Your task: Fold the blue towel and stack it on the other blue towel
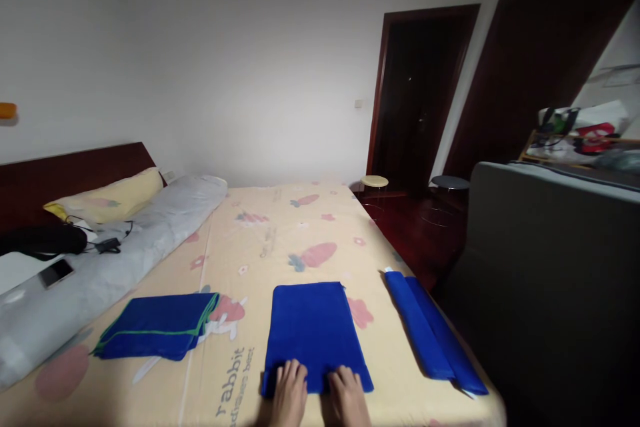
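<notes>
A blue towel [316,327] lies flat on the bed in front of me. At its near edge, toward the left corner, my left hand [291,380] has its fingers curled down onto the fabric. My right hand [347,387] grips the same edge farther right, fingers bent and the thumb out of sight. To the left rests a folded dark blue cloth [150,325] with green trim. Two long, narrow folded blue towels, a left one [417,327] and a right one [445,337], lie side by side near the bed's right edge.
The bed [280,240] has a carrot-print sheet. Along its left side are a grey bolster [175,220], a yellow pillow [115,197], a phone [57,272] and a black adapter [109,245]. A dark panel [545,280] stands at right; two stools, yellow [375,181] and dark [450,182], stand beyond.
</notes>
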`<control>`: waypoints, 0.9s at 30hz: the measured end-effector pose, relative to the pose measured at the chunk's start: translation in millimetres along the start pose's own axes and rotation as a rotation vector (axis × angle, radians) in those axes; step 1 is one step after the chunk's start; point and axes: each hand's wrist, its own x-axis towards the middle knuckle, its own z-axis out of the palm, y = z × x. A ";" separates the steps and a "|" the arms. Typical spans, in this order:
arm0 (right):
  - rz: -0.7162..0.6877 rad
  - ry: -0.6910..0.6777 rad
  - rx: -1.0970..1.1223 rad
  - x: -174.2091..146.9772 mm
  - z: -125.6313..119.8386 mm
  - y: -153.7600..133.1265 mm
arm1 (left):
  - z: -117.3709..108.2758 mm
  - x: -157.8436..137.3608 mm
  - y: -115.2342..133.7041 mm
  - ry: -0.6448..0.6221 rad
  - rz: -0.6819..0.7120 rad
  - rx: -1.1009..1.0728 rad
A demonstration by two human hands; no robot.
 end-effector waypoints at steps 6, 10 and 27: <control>0.000 -0.032 0.017 -4.3 16.8 -9.8 | 41.0 -4.7 -10.0 0.083 0.021 0.061; 0.039 0.036 0.007 -18.3 7.5 52.4 | 18.1 -17.8 -59.6 0.261 -0.050 0.111; -0.297 0.031 -0.237 -33.9 -4.6 114.1 | -43.7 -27.4 -103.2 0.053 0.219 0.057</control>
